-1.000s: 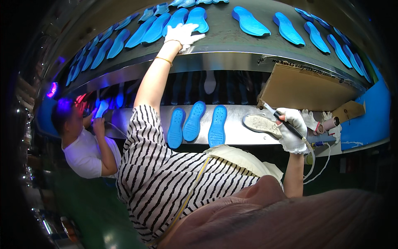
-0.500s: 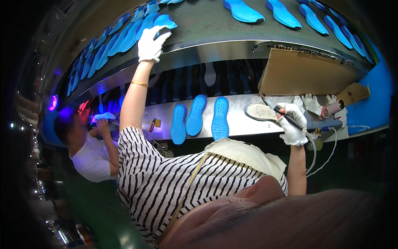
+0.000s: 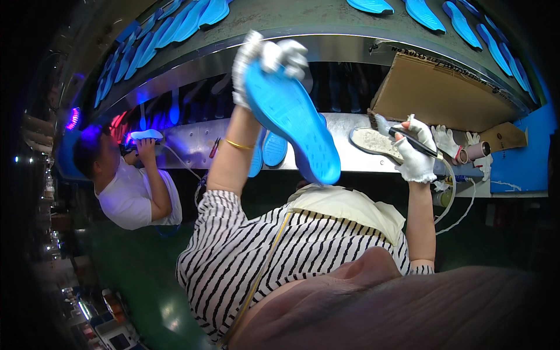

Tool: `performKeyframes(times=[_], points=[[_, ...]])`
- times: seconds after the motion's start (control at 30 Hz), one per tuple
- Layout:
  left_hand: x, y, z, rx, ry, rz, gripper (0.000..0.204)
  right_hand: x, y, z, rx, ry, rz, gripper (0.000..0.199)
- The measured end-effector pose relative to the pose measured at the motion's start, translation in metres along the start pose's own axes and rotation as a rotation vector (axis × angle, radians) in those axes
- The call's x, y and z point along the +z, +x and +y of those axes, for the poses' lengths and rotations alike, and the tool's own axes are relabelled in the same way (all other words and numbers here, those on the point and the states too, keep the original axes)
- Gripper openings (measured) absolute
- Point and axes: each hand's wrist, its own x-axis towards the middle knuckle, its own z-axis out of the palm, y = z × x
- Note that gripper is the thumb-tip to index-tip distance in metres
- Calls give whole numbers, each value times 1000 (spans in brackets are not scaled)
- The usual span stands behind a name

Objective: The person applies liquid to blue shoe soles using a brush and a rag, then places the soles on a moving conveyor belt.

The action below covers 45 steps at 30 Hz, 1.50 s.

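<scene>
My gloved left hand (image 3: 240, 73) grips a blue shoe sole (image 3: 291, 119) near one end. The sole hangs tilted in the air over the metal bench (image 3: 201, 137), its other end toward my body. My right hand (image 3: 417, 160), in a white glove with bare fingertips, is closed around a black-handled brush (image 3: 382, 125). Its bristles are over a dark-rimmed, sole-shaped tray (image 3: 373, 142) with a whitish, fluffy surface; contact I cannot tell. Two blue soles on the bench, one rounded (image 3: 274, 150) and one narrower (image 3: 255, 162), are partly covered by my left arm and the held sole.
Beyond the bench runs a dark belt (image 3: 303, 20) with several blue soles (image 3: 424, 14). At the right are a cardboard sheet (image 3: 443, 93), white gloves (image 3: 446, 142), spools (image 3: 477, 151) and a pale tube (image 3: 450, 181). A person (image 3: 131, 189) works at the left, holding another sole (image 3: 146, 134).
My left hand has come from the belt toward me, carrying a blue sole that was at the belt's edge. My right hand keeps the brush near the whitish tray.
</scene>
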Motion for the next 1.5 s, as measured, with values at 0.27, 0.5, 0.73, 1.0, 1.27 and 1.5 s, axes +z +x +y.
performKeyframes(times=[0.27, 0.5, 0.73, 1.0, 1.27, 1.5], points=[[14, -56, -124, -287, -291, 476, 94, 30, 8, -18, -68, 37, -138, 24], [36, -40, -163, -96, -238, 648, 72, 49, 32, -13, -181, -4, -19, 22], [27, -39, -166, -74, -140, 733, 79, 63, 16, -18, -85, 65, -219, 23], [14, -42, -155, -142, -146, 583, 95, 61, 3, -19, -330, -157, -360, 23], [15, -49, -140, -205, -191, 565, 97, 59, -16, -23, -405, -267, -370, 23], [41, -100, -162, -367, 281, 585, 84, 30, -44, -8, 182, 10, -175, 11]])
